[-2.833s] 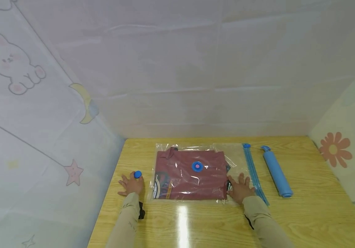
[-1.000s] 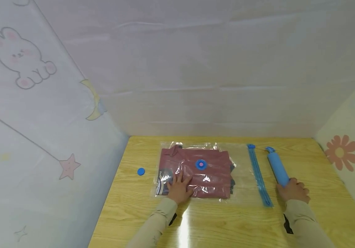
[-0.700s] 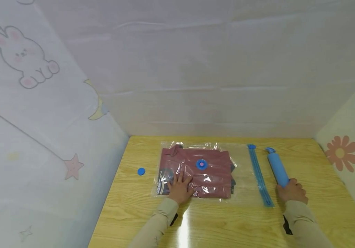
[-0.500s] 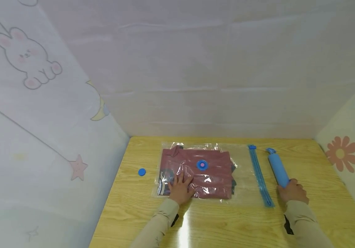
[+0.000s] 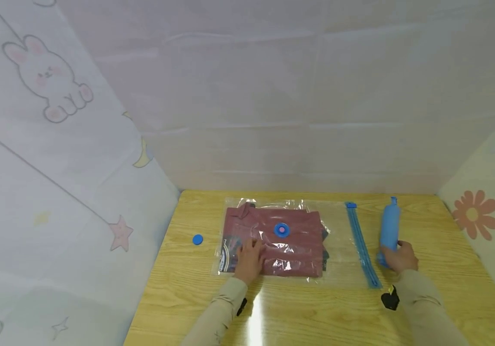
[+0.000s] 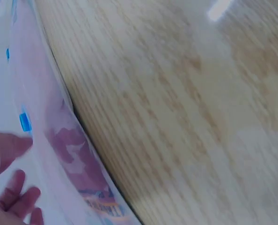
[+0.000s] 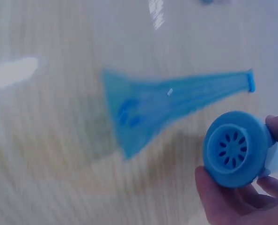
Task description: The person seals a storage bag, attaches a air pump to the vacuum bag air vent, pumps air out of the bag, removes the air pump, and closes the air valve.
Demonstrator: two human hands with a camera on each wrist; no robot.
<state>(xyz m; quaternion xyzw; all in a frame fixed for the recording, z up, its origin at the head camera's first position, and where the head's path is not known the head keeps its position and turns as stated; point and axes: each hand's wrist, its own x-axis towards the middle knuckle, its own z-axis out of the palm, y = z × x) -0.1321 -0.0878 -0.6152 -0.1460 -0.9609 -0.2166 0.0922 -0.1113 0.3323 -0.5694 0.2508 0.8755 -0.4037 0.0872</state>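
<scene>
My right hand (image 5: 399, 257) grips the lower end of a blue hand pump (image 5: 390, 226) at the right of the table. In the right wrist view the pump's round end (image 7: 232, 149) with its ring of slots faces the camera, fingers and thumb around it. A clear vacuum storage bag (image 5: 338, 240) lies flat with a folded maroon garment (image 5: 299, 254) inside. On its upper face sits a round blue valve (image 5: 282, 230) with a pink centre. My left hand (image 5: 249, 259) is at the near left part of the bag, fingers slightly bent and holding nothing.
A blue zip strip (image 5: 361, 247) with a slider (image 5: 351, 205) closes the bag's right end, just left of the pump. A round blue cap (image 5: 197, 239) lies on the wooden table (image 5: 316, 317) left of the bag. Printed cloth walls surround the table.
My left hand has gone from the cap to the bag, its spread fingers now drawn in. My right hand has moved from the bag to the pump, gripped it and turned it more upright.
</scene>
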